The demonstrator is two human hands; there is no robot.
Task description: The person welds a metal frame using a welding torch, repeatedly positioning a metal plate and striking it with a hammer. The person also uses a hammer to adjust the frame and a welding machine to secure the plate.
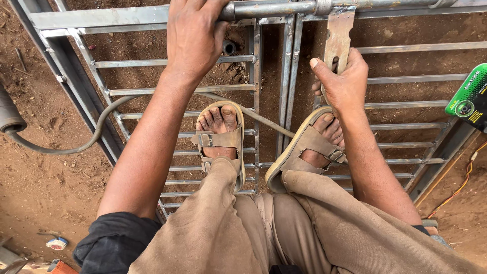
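Note:
My left hand [194, 35] is closed over a round steel pipe [274, 8] that runs across the top of a grey metal gate frame [101, 18] lying on the dirt. My right hand [342, 81] grips a flat metal plate [339, 38] that hangs down from that pipe, thumb up along its left edge. Both my feet in tan sandals [220, 139] stand on the frame's thin crossbars [401, 126], below the hands.
A grey hose or cable [96, 129] curves from the left across the frame. A green packaged disc [469, 99] lies at the right edge. An orange wire [459, 187] runs over the dirt at lower right. Small scraps [56, 243] lie at lower left.

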